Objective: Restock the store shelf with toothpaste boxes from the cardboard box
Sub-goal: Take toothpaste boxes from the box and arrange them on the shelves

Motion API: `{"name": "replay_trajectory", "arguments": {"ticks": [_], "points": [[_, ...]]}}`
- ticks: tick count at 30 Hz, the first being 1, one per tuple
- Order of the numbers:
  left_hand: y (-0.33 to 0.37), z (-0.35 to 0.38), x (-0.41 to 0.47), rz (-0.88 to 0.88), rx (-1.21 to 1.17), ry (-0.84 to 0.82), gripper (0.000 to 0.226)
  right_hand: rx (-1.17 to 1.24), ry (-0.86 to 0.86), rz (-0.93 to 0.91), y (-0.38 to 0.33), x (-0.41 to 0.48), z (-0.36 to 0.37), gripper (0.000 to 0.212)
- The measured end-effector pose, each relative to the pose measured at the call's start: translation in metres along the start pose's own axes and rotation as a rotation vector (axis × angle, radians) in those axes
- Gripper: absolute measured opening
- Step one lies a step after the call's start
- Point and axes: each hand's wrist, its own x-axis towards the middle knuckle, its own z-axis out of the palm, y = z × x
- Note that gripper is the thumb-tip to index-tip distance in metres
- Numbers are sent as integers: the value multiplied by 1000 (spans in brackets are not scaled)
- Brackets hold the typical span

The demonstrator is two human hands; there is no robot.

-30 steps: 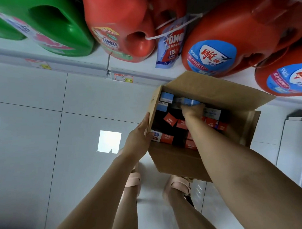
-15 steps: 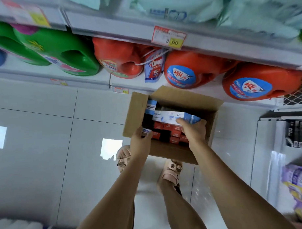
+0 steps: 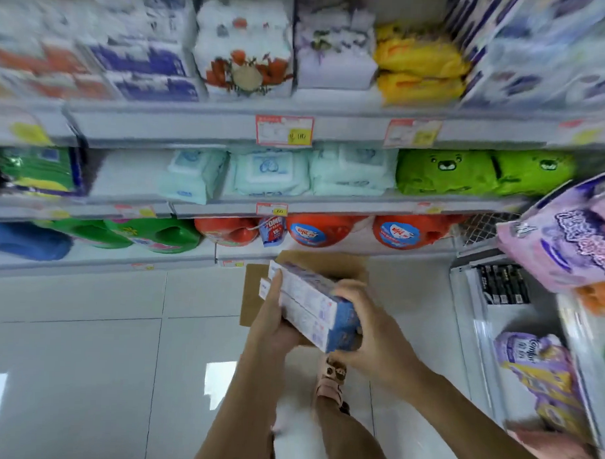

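Store shelf (image 3: 195,126): we count three tiers, all beyond the fingers and higher in view. Picture blurred, so labels are mostly unreadable.

Floor (image 3: 84,359): pale glossy tiles, below and to the left of the fingers.

Cardboard box (image 3: 253,298): one, standing on the floor right behind the fingers. Its flaps are up and its inside is hidden by the hands.

Bottom tier, beyond the fingers: three red detergent jugs (image 3: 314,231), with two green jugs (image 3: 163,236) left of them.

Middle tier, further up: three pale wipe packs (image 3: 272,173), with two green bear-faced packs (image 3: 443,172) to their right.

Toothpaste boxes (image 3: 312,303): we count two for certain, long white and blue cartons stacked one against the other. They are lifted clear of the cardboard box and held between both hands. We cannot tell if more sit underneath.

Left hand (image 3: 273,326): it grips the left side of the stack. The thumb lies along the top edge and the other fingers wrap underneath, mostly hidden.

Right hand (image 3: 376,338): its fingers (image 3: 350,288) curl over the blue near end of the cartons, pressed close together.

One sandal (image 3: 333,376) shows just below the right-hand fingers.
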Motion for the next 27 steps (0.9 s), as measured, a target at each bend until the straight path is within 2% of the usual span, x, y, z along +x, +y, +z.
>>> {"name": "replay_trajectory", "arguments": {"ticks": [4, 6, 8, 11, 15, 17, 19, 21, 22, 27], "points": [[13, 14, -39, -27, 11, -128, 55, -232, -23, -227, -35, -14, -34, 80], [17, 20, -55, -21, 73, -297, 70, -269, -30, -279, -52, -20, -45, 78], [24, 25, -74, 23, 133, -396, 73, -236, -36, -287, -70, -27, -55, 71], [36, 37, -100, 63, 169, -411, 78, -9, -57, -166, -102, -38, -67, 67], [49, 52, -131, 265, 366, -359, 44, 466, 76, 149, -134, -39, -73, 88], [52, 61, -147, 352, 454, -386, 39, 575, 102, 249, -148, -34, -78, 94], [54, 67, -161, 438, 524, -385, 39, 500, 117, 297, -166, -29, -80, 75], [58, 71, -169, 481, 572, -410, 45, 400, 217, 323, -178, -24, -76, 54], [59, 72, -172, 480, 580, -435, 49, 385, 265, 341, -182, -24, -74, 51], [70, 76, -173, 372, 524, -528, 39, 623, 352, 366, -192, -26, -87, 33]]}}
